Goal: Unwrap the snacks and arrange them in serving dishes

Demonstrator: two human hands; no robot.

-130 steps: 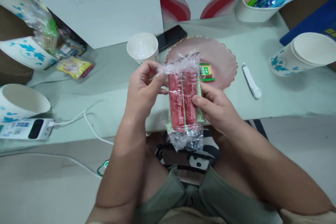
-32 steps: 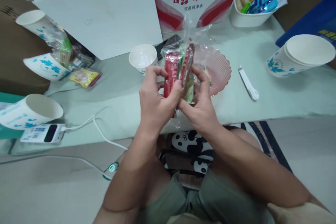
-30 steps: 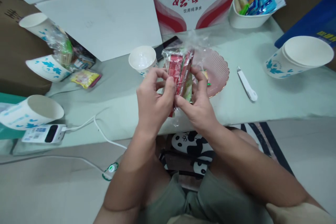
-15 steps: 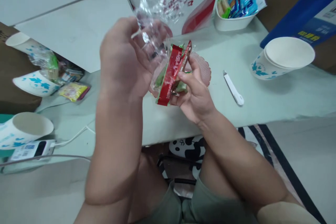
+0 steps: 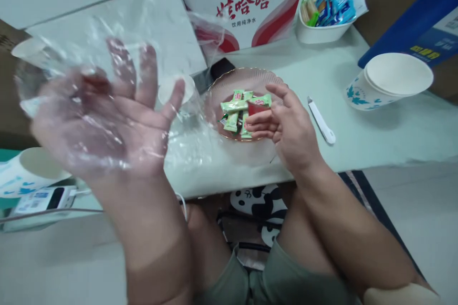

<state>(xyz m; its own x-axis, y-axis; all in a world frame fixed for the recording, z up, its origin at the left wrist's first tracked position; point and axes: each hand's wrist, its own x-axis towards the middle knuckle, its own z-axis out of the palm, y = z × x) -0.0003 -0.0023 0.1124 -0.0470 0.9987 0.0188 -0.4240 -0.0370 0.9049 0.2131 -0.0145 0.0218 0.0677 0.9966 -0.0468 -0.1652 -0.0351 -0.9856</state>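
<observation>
My left hand (image 5: 121, 119) is raised at the left, palm up with several fingers spread. A crumpled clear plastic bag (image 5: 189, 140) drapes over this hand, and I see the fingers through it. My right hand (image 5: 286, 126) is over the right side of a pinkish, scalloped glass plate (image 5: 218, 81), its fingers stretched out to the left. Several light green wrapped snack sticks (image 5: 234, 106) lie crisscrossed on the plate. Beside them a red packet (image 5: 255, 108) shows partly behind my right fingers; the fingers do not wrap round it.
A white utility knife (image 5: 321, 121) lies right of the plate. Farther right stand stacked paper cups (image 5: 390, 81). A white tub (image 5: 324, 33) of snack packets is at the back, beside a printed carton (image 5: 246, 5). Another paper cup (image 5: 39, 167) and a white device (image 5: 43, 202) are at left.
My left hand has moved left, taking the clear bag from above the plate. The right hand has let go of the red and green packets, which now lie on the plate.
</observation>
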